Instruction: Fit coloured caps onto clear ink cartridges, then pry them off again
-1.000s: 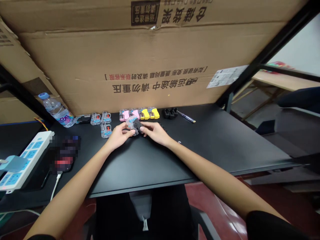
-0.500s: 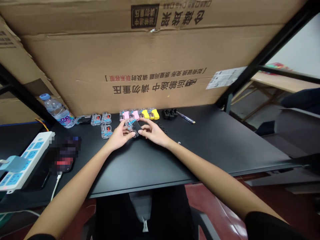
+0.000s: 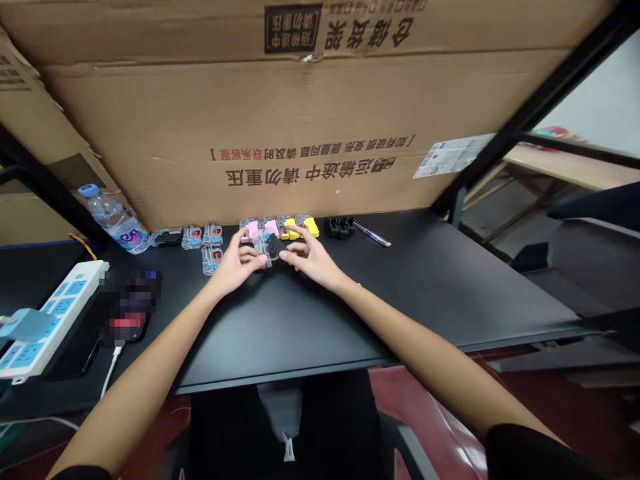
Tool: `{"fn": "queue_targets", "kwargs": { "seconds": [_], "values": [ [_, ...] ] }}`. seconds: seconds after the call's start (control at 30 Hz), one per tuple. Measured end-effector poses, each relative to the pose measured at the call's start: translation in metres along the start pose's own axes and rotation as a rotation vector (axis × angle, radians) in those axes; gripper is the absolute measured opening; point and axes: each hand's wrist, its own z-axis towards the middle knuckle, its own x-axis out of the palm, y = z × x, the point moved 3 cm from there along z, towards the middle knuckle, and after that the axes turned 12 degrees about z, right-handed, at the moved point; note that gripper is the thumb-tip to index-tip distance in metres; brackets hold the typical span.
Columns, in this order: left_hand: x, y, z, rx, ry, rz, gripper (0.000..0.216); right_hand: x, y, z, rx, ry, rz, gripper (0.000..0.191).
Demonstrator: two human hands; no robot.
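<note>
The left hand [image 3: 235, 265] grips the clear side of a clear-and-black case [image 3: 273, 247] between thumb and fingers, while the right hand [image 3: 317, 263] holds its black side with the thumb against it. The case is raised above the far half of the black table [image 3: 300, 333], between the two hands. Just beyond stand pink-marked cases [image 3: 250, 231] and yellow-marked cases [image 3: 311, 227] in a row; right of these lie black parts [image 3: 340, 227] and a screwdriver [image 3: 373, 234]. To the left are clear cases [image 3: 192, 237] with orange bits, then a leaning bottle [image 3: 120, 223]; nearer left, a power strip [image 3: 65, 300]. Cardboard [image 3: 300, 113] lines the far edge.
</note>
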Motion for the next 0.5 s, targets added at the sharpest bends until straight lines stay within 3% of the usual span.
{"fn": "queue_targets", "kwargs": {
  "seconds": [0.13,0.3,0.5],
  "values": [
    [-0.009,0.005,0.004,-0.006,-0.042,-0.011,0.104,-0.004,0.0,0.001,0.01,-0.025,-0.004,0.077],
    [0.008,0.006,-0.005,-0.02,0.122,0.037,0.112,0.015,-0.003,-0.006,0.013,0.159,-0.015,0.071],
    [0.006,0.002,-0.003,-0.067,0.083,-0.035,0.114,0.016,-0.001,-0.007,0.085,0.143,0.041,0.069]
  ]
}}
